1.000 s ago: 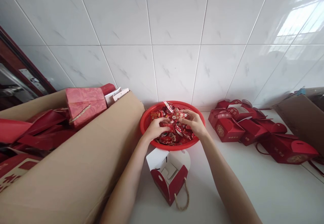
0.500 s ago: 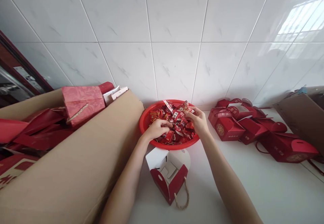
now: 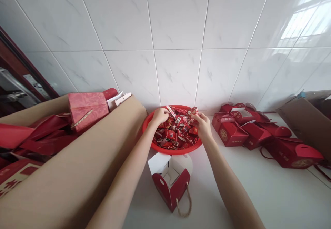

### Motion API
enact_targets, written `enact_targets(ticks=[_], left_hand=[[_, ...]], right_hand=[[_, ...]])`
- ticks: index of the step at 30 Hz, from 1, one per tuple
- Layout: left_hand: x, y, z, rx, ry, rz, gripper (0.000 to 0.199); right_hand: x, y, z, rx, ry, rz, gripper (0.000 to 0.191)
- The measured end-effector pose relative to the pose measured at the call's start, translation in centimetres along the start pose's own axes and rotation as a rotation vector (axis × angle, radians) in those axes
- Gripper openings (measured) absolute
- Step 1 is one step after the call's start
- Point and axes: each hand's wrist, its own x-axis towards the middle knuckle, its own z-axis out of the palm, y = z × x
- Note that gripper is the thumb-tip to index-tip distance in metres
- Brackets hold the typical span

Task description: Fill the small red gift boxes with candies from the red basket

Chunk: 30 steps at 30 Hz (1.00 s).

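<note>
Wrapped candies (image 3: pixel 178 132), mostly in red wrappers, fill a red plastic basket (image 3: pixel 173 151) by the tiled wall. At the basket's right side, my right hand (image 3: pixel 203 125) pinches a red candy packet with a pale flower pattern (image 3: pixel 192 111). Over the back left of the heap is my left hand (image 3: pixel 160 116), its fingers closed and bent down; what they grip is hidden. A pink-and-white wrapper (image 3: pixel 170 111) lies just beside those fingers. In front of the basket a dark red gift box (image 3: pixel 172 191) stands with its flaps up, white inside, a rope handle (image 3: pixel 189 201) hanging at its side.
On the left, a large cardboard carton (image 3: pixel 85 167) holds red folded boxes and a pink box with a rope handle (image 3: pixel 88 110). Several closed red gift boxes (image 3: pixel 234 134) cluster to the right on the white counter (image 3: pixel 232 173). Another carton (image 3: pixel 305 118) stands at far right.
My left hand has moved from the front left of the candies to the back left, and its fingers have closed. My right hand keeps the flowered packet near the same spot.
</note>
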Motion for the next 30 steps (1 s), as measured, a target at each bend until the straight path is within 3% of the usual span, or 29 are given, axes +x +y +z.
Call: enact_targets(ticks=[4,8,14,21,30], left_hand=[[2.7,-0.6,1.1,0.002,-0.085,0.02,0.018],[3.6,-1.3,2.1,-0.035,-0.156,0.043,0.017],[2.9,-2.0,2.0,-0.138,-0.23,0.077,0.028],[2.3,-1.8,1.7,-0.056,-0.288,0.085,0.016],[1.4,-1.2,1.8,0.004,-0.321,0.098,0.017]], right_hand=[[-0.1,-0.2,0.1,-0.009,-0.008,-0.022,0.022],[-0.1,-0.2,0.1,0.007,-0.007,-0.029,0.024],[0.0,-0.1,0.0,0.008,-0.007,-0.031,0.025],[-0.4,-0.4,0.4,0.005,-0.002,-0.001,0.023],[-0.4,-0.5,0.5,0.014,0.009,0.019,0.023]])
